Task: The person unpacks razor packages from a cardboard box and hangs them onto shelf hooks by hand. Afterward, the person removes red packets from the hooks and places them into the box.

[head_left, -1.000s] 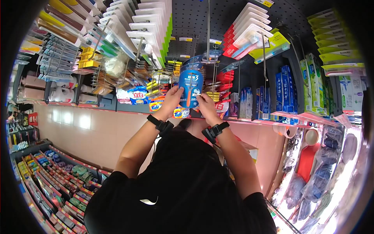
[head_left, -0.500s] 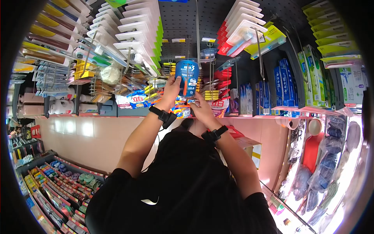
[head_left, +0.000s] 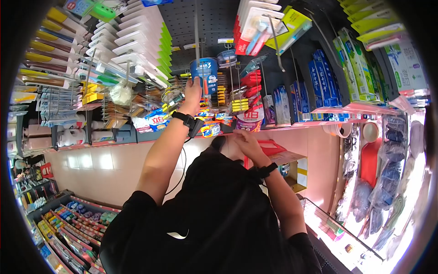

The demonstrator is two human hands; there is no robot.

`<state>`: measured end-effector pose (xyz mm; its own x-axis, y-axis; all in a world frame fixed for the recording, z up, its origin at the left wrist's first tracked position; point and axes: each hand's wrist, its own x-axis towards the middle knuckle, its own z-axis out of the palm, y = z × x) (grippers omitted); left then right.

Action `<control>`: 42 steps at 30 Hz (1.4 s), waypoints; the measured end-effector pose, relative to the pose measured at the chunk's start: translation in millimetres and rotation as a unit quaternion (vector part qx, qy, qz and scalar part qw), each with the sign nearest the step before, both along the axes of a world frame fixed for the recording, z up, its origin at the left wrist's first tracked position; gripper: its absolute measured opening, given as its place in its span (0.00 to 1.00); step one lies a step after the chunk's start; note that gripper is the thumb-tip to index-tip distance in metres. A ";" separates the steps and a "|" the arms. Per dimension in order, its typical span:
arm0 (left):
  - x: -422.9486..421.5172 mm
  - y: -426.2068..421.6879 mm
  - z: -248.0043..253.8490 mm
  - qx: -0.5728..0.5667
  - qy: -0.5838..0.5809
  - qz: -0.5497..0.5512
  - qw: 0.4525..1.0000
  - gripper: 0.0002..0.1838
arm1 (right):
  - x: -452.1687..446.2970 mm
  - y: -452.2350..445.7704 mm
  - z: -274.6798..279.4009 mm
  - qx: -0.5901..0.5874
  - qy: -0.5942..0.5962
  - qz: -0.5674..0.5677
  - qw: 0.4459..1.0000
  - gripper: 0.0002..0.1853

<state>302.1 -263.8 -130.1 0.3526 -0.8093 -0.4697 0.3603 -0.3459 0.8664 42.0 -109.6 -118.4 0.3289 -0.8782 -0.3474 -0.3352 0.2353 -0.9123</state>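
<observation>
A blue pack (head_left: 204,73) marked with a large 3 stands upright among the hanging goods on the rack, with a narrow orange shape on its front. My left hand (head_left: 192,97) grips its lower left side; the fingertips are partly hidden. Lower and to the right, my right hand (head_left: 247,144) is apart from the pack, its fingers curled in front of the shelf edge. Whatever those fingers may hold is hidden. Close above them sits a purple detergent bag (head_left: 249,119). Orange Tide bags (head_left: 211,129) lie between my two hands.
Metal hooks (head_left: 279,57) jut out from the perforated back panel. White-backed toothbrush packs (head_left: 139,43) hang at upper left. Blue boxes (head_left: 325,77) and green boxes (head_left: 358,68) line the right shelf. An open carton (head_left: 296,171) stands on the floor at right.
My right hand has left the blue pack and moved down and right, below the shelf edge. My left hand stays on the pack. The view has shifted, moving the rack leftward.
</observation>
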 end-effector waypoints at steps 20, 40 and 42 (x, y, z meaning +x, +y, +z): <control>-52.9 211.6 -73.0 0.258 -0.059 -0.287 0.921 0.15 | -191.7 174.3 -62.3 0.174 0.063 -0.233 0.955 0.20; -208.3 265.5 -102.7 0.014 -0.298 -0.688 0.661 0.17 | -215.2 276.8 -208.3 0.239 0.153 -0.344 0.895 0.23; -245.8 267.1 -97.4 -0.099 -0.335 -0.703 0.619 0.23 | -215.9 277.2 -207.4 0.239 0.141 -0.324 0.904 0.22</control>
<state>56.3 3.3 -227.4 -0.7045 -0.5554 -0.4418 -0.6396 0.2270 0.7345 -173.9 167.6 -325.7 -0.3615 -0.5815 -0.7288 -0.1899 0.8112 -0.5531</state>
